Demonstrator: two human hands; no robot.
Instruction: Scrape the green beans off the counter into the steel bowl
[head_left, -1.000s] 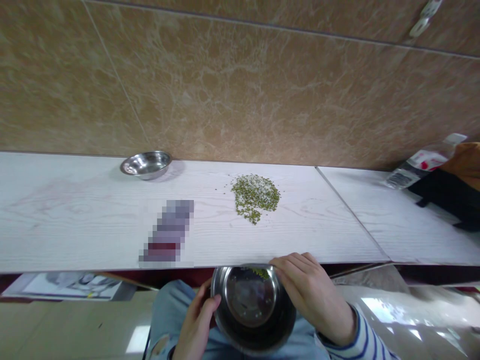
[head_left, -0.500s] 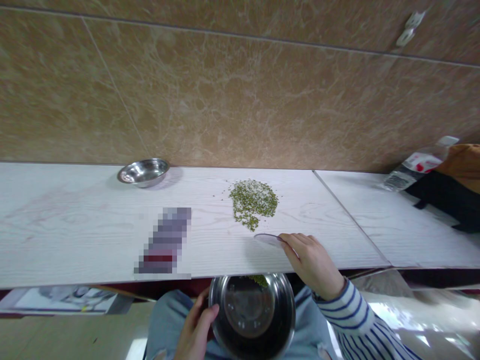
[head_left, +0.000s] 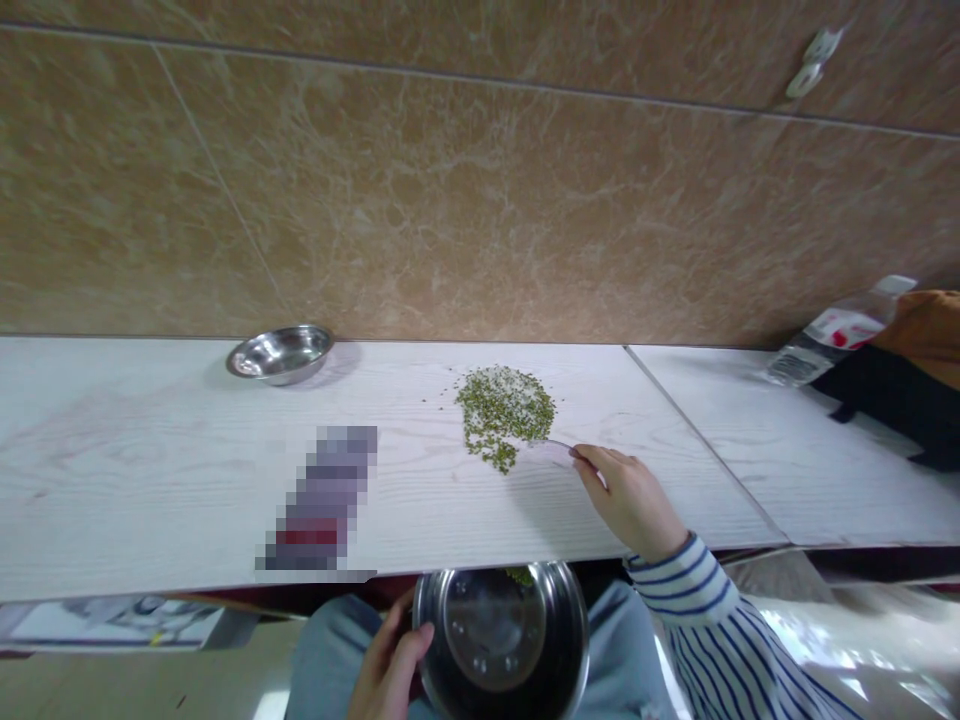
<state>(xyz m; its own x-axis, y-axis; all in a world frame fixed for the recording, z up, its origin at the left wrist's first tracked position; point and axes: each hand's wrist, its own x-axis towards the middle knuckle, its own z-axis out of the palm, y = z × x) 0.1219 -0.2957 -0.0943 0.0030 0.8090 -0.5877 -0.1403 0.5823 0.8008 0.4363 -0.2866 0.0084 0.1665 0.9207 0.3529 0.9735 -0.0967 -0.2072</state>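
A loose patch of small green beans (head_left: 504,405) is spread on the white table (head_left: 420,520). My right hand (head_left: 634,500) pinches a thin, see-through rounded piece of plastic (head_left: 556,444), its far end at the right edge of the beans. Seen nearly edge-on, its exact kind is unclear. Below the table edge, a deep steel bowl (head_left: 431,680) rests at my lap, tilted with its mouth toward the camera. My left hand (head_left: 394,660) grips its left rim, thumb on the near side. Some green beans show inside the bowl, under the table edge.
A shallow steel dish (head_left: 280,356) stands at the back left near the tiled wall. A blurred-out rectangular object (head_left: 322,505) lies at the front left. To the right are a plastic bottle (head_left: 840,335) and a black and brown bag (head_left: 900,385).
My right hand has moved the plastic piece up and away from the table edge, against the beans' right side. My left hand keeps hold of the bowl.
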